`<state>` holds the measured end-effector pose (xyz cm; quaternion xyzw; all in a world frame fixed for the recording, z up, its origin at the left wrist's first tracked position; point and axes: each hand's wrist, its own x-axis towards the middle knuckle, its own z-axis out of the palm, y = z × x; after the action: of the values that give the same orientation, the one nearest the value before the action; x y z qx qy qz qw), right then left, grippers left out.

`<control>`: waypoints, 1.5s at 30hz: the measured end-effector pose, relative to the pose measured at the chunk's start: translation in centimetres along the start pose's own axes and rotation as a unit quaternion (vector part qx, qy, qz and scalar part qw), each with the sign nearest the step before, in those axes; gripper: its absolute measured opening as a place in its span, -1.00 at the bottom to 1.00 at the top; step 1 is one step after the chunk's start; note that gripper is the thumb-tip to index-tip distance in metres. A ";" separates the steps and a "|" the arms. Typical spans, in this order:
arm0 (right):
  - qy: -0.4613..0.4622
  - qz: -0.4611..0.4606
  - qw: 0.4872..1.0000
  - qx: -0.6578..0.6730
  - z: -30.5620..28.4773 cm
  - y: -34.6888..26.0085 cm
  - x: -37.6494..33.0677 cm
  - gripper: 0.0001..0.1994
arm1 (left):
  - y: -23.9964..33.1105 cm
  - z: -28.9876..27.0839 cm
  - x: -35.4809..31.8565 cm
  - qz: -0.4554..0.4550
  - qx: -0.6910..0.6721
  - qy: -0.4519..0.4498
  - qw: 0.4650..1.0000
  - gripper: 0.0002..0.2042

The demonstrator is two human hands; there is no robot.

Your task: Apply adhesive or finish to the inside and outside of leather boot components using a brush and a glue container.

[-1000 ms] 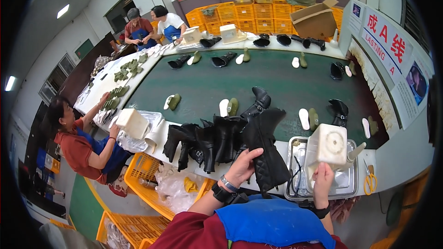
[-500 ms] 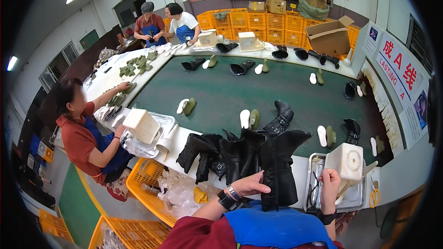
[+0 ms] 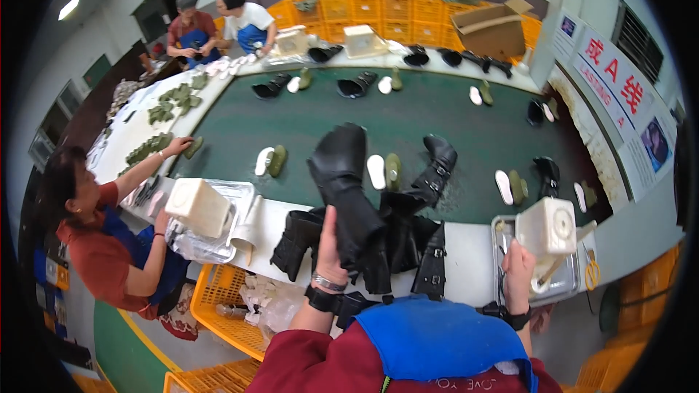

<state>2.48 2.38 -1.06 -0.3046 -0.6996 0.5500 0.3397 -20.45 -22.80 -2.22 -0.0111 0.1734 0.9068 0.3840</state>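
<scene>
In front of me, my left hand (image 3: 330, 251) is closed around a black boot (image 3: 348, 189), lifted and tilted over the near edge of the green belt. Under and beside it are more black boots: one on its left (image 3: 295, 244), and a buckled one (image 3: 431, 260) on its right. Farther out, another buckled boot (image 3: 437, 164) leans over the belt. My right hand (image 3: 518, 268) is a closed fist at the metal tray (image 3: 496, 236), next to a white plastic container (image 3: 551, 224). Whatever its fingers hold is hidden.
White insoles (image 3: 376, 172) and olive-green shoe pieces (image 3: 393, 170) lie in pairs on the green belt (image 3: 320, 120). At left, a co-worker (image 3: 109, 240) reaches across the table. Yellow scissors (image 3: 593, 271) lie at right. A yellow crate (image 3: 226, 320) stands low on my left.
My left hand has swung the boot left and away from my body, tilting it. My right hand stays by the tray. The co-worker's hand has moved an olive piece toward the belt.
</scene>
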 end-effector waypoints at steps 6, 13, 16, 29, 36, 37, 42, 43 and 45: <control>0.010 0.039 0.992 0.121 2.1 -0.6 0.5 -0.58 | 0.6 1.9 0.0 -0.022 -0.138 -0.060 0.988 -0.42; 0.006 0.017 0.998 0.062 3.8 -0.6 0.3 -0.75 | 0.3 -0.3 1.0 -0.109 -0.193 -0.202 0.954 -0.42; -0.001 0.053 0.997 0.063 3.3 -0.1 0.0 -0.74 | 0.0 0.1 0.4 -0.084 -0.106 -0.103 0.986 -0.47; 0.007 0.081 0.997 0.016 3.0 0.4 0.1 -0.58 | -1.0 -0.8 1.1 -0.205 -0.387 -0.158 0.885 -0.32; 0.008 0.080 0.996 0.033 3.7 0.4 0.4 -0.63 | -1.3 -0.9 1.7 -0.191 -0.473 -0.146 0.848 -0.41; 0.004 0.083 0.996 0.037 3.7 0.4 0.4 -0.67 | -1.3 -0.9 1.7 -0.192 -0.472 -0.144 0.848 -0.41; 0.017 0.073 0.997 0.019 4.6 0.0 0.6 -0.71 | -0.9 -1.0 1.8 -0.180 -0.506 -0.147 0.830 -0.42; 0.019 0.059 0.998 0.013 4.7 -0.1 0.6 -0.71 | -0.9 -1.1 1.8 -0.179 -0.506 -0.148 0.831 -0.42; 0.011 0.072 0.997 0.005 4.3 -0.1 0.5 -0.70 | -0.6 -1.1 1.8 -0.168 -0.508 -0.144 0.833 -0.41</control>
<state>-1.32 0.38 -1.63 -0.3587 -0.6694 0.5727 0.3086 -21.39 -21.54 -3.69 -0.1024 -0.3734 0.7804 0.4910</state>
